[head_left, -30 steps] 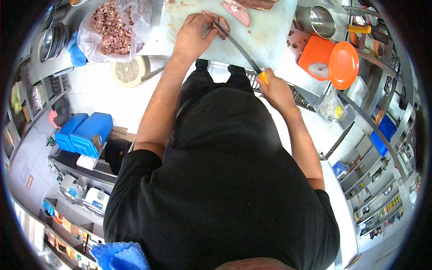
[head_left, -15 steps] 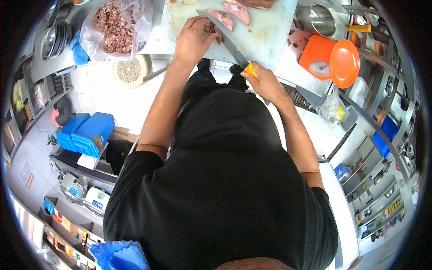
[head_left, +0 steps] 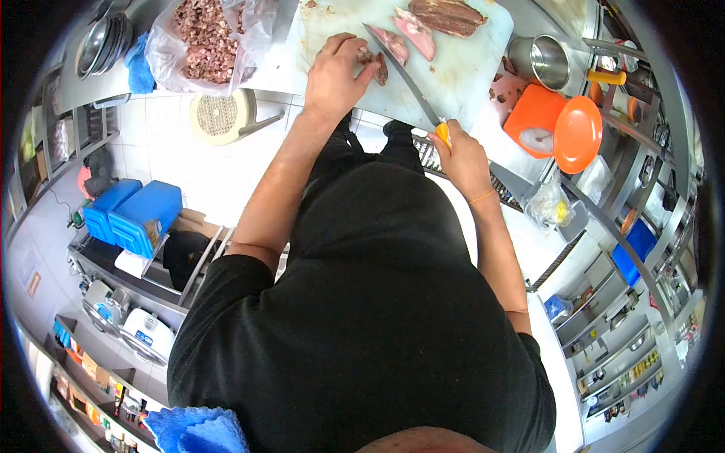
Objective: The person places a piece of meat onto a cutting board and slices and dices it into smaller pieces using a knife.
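Observation:
On the white cutting board [head_left: 461, 83], my left hand [head_left: 337, 79] curls its fingers over a small piece of brown meat [head_left: 381, 69]. My right hand [head_left: 463, 160] grips the yellow handle of a kitchen knife [head_left: 411, 87] near the board's front edge. The blade slants up and left across the board, just right of the meat under my left fingertips. Beyond the blade lie two pink slices of meat [head_left: 414, 35] and a larger brown chunk of meat [head_left: 448, 16]. Part of the held piece is hidden by my fingers.
A clear plastic bag [head_left: 257, 38] of diced meat stands left of the board. To the right are a steel pot [head_left: 550, 64], an orange container [head_left: 529, 113] and an orange plate [head_left: 578, 134]. A blue cloth [head_left: 138, 68] and stacked dark bowls [head_left: 102, 49] sit far left.
The whole view has shifted, putting the board lower and further right. The knife blade has turned a little steeper, its tip moving right. Both hands keep their holds.

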Motion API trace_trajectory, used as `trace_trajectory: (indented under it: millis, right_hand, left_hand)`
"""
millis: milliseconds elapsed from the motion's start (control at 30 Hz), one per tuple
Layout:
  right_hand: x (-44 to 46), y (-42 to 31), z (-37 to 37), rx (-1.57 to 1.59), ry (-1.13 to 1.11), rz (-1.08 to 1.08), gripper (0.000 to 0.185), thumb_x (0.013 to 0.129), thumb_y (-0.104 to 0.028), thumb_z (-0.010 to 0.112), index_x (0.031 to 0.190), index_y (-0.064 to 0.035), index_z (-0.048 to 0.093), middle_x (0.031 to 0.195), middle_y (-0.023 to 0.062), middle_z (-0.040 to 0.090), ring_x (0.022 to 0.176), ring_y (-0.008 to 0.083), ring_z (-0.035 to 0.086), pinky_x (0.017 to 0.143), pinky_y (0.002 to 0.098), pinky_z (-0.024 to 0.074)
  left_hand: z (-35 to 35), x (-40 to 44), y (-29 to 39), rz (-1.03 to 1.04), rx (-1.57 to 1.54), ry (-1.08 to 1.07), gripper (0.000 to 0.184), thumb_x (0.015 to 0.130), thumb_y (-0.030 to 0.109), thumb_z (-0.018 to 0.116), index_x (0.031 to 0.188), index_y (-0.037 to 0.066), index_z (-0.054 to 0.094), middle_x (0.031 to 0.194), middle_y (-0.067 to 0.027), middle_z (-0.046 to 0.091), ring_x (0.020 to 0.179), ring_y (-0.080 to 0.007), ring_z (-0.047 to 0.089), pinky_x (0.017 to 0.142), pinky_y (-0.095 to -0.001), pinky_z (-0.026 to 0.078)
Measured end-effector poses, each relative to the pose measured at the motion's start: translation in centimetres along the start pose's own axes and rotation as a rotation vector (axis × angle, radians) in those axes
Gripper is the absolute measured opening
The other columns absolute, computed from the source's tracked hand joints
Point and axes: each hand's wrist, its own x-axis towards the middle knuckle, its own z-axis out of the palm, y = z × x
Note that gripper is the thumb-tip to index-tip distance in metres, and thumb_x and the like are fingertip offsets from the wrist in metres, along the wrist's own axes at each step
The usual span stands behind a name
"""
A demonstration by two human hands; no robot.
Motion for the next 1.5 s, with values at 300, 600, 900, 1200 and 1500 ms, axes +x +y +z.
trace_trajectory:
  millis: [300, 600, 900, 1200, 1500]
  right_hand:
    - [1.7, -2.1, 2.3, -0.095, 0.068, -0.065, 0.041, 0.103, -0.040, 0.064, 0.110, 0.0008, 0.059, 0.092, 0.0251, 0.073, 0.084, 0.0446, 0.072, 0.073, 0.0525, 0.0574]
    - [1.8, -5.3, 0.9, -0.116, 0.066, -0.010, 0.039, 0.105, -0.036, 0.063, 0.111, 0.0021, 0.056, 0.085, 0.0249, 0.072, 0.080, 0.0459, 0.072, 0.069, 0.0537, 0.0561]
    - [2.0, -8.3, 1.0, -0.215, 0.033, 0.038, 0.034, 0.105, -0.033, 0.061, 0.114, -0.0009, 0.053, 0.084, 0.0227, 0.073, 0.078, 0.0442, 0.073, 0.070, 0.0532, 0.0588]
    - [1.9, -6.6, 3.2, -0.262, 0.038, 0.027, 0.036, 0.107, -0.033, 0.059, 0.115, 0.0008, 0.049, 0.077, 0.0234, 0.072, 0.072, 0.0437, 0.073, 0.064, 0.0529, 0.0584]
    - [7.7, -7.6, 3.9, -0.140, 0.040, 0.001, 0.036, 0.105, -0.029, 0.060, 0.119, 0.0021, 0.050, 0.087, 0.0286, 0.073, 0.083, 0.0486, 0.073, 0.074, 0.0578, 0.0572]
  left_hand:
    - [-1.1, 0.0, -1.9, 0.043, 0.102, -0.081, 0.038, 0.090, 0.018, 0.078, 0.126, 0.012, 0.070, 0.135, -0.0108, 0.065, 0.123, -0.0327, 0.064, 0.104, -0.0445, 0.055]
    - [-2.1, -1.0, -1.2, 0.204, 0.155, -0.117, 0.035, 0.085, 0.016, 0.080, 0.119, 0.016, 0.074, 0.127, -0.0078, 0.065, 0.118, -0.0308, 0.063, 0.100, -0.0449, 0.053]
    - [-0.4, -1.0, -1.6, 0.232, 0.095, -0.108, 0.030, 0.080, 0.019, 0.085, 0.109, 0.013, 0.078, 0.113, -0.0070, 0.067, 0.110, -0.0297, 0.064, 0.097, -0.0431, 0.054]
    - [-0.4, -0.5, -1.6, 0.239, 0.119, -0.150, 0.034, 0.082, 0.017, 0.083, 0.114, 0.011, 0.076, 0.116, -0.0088, 0.067, 0.112, -0.0319, 0.064, 0.099, -0.0431, 0.054]
    - [-0.3, -0.5, -1.7, 0.220, 0.079, -0.200, 0.032, 0.083, 0.015, 0.081, 0.114, 0.008, 0.074, 0.119, -0.0096, 0.067, 0.119, -0.0328, 0.064, 0.102, -0.0429, 0.054]
